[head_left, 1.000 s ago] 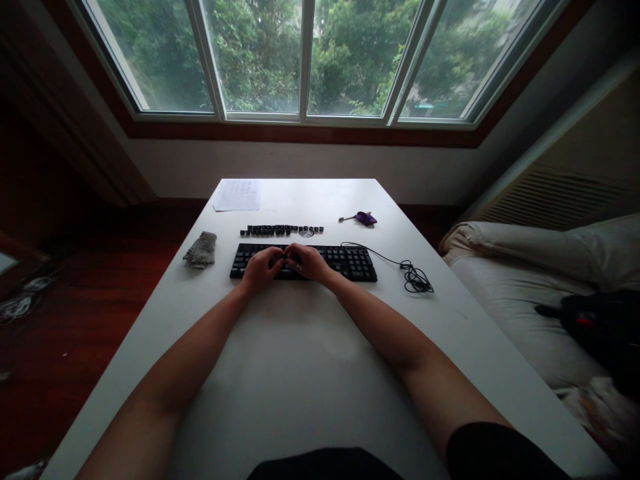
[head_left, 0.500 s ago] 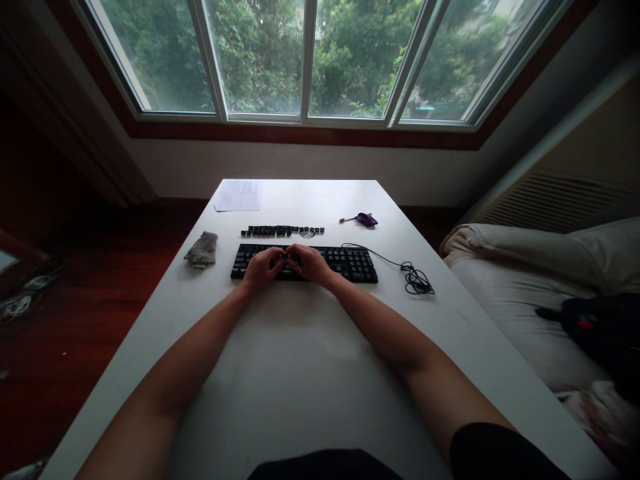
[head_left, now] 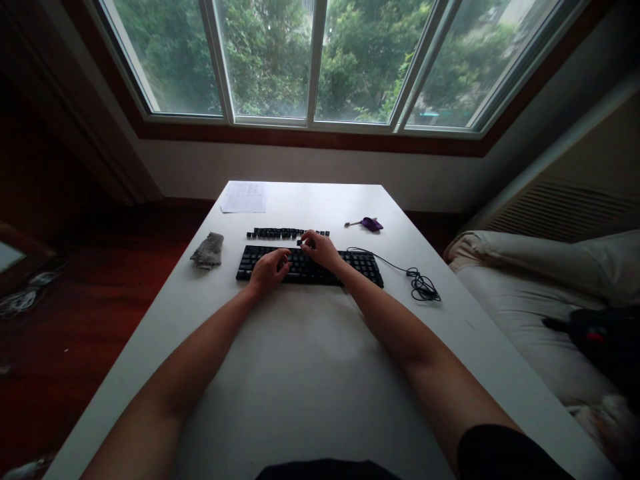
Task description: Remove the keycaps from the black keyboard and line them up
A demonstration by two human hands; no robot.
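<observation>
A black keyboard (head_left: 360, 267) lies across the middle of the white table (head_left: 300, 373). My left hand (head_left: 269, 270) rests on its left half with fingers curled down onto the keys. My right hand (head_left: 320, 248) is raised at the keyboard's far edge, its fingers pinched around a small dark piece that looks like a keycap. Just beyond lies a row of loose black keycaps (head_left: 275, 233). What the left fingers press is hidden.
A grey cloth (head_left: 209, 249) lies left of the keyboard, a sheet of paper (head_left: 245, 197) at the far left corner. A purple tool (head_left: 369, 223) sits far right; the coiled cable (head_left: 423, 287) trails right. A bed (head_left: 540, 293) borders the table's right side.
My right hand has left the middle of the keyboard and moved away from me to its far edge by the keycap row. The left hand stayed on the keys. The view shifted slightly.
</observation>
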